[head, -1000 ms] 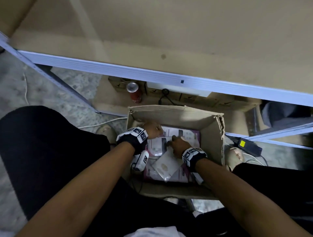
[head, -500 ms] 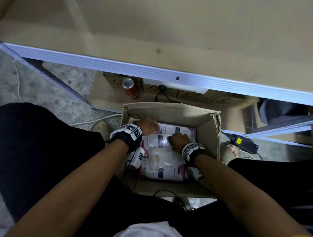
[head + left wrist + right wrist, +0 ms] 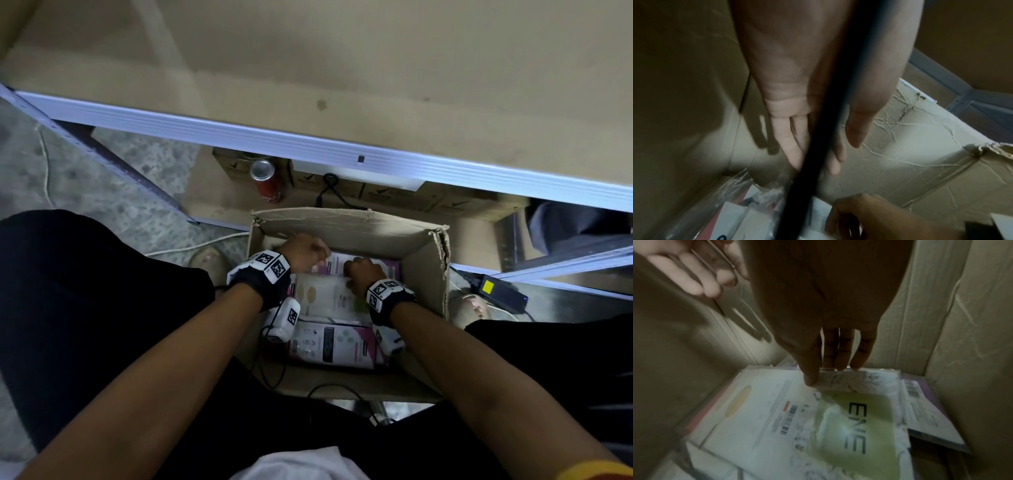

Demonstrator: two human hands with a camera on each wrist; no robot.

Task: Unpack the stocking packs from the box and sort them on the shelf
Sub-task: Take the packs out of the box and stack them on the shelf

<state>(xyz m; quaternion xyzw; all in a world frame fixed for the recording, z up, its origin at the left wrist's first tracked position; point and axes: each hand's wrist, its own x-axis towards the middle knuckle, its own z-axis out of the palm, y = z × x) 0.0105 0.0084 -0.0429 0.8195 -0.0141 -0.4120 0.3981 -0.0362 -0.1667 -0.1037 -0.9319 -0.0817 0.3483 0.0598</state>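
Pinching the far edge of the top cellophane-wrapped white-and-green stocking pack (image 3: 818, 415) inside the open brown cardboard box (image 3: 424, 274), right hand (image 3: 830, 340) apparently peels it free, while left hand (image 3: 813, 129), fingers straight, hovers empty at 10 o'clock.

- The cardboard box (image 3: 424, 270) is open at the top; entry from above is unobstructed.
- Sideways room inside is limited by its four walls.
- The floor of the box is covered by stocking packs (image 3: 334, 344).
- The shelf edge (image 3: 308, 144) overhangs just beyond the far wall.
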